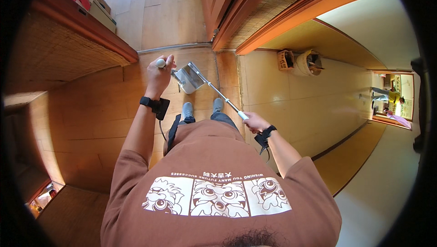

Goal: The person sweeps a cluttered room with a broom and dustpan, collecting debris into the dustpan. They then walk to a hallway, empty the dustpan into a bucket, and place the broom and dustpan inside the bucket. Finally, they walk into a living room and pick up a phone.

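My left hand [159, 78] grips an upright handle [160, 63], seen almost end-on with its rounded grey tip showing above the fist. A white and translucent dustpan [190, 79] rests on the wood-look floor just beyond my feet; the left handle appears to run down to it, though my fist hides most of the shaft. In my right hand [255, 122] is the white grip of a metal telescopic pole [218, 91], slanting down to the dustpan. A narrow grey head [194, 67] at its far end lies against the pan's edge; its exact type is unclear.
A door threshold [174, 47] crosses the floor ahead, with an orange wooden door [222, 1] standing ajar. Right of me, a carton [285, 60] and a pale bucket [309, 63] stand along the corridor wall. A person [387, 96] in yellow is at the corridor's far end.
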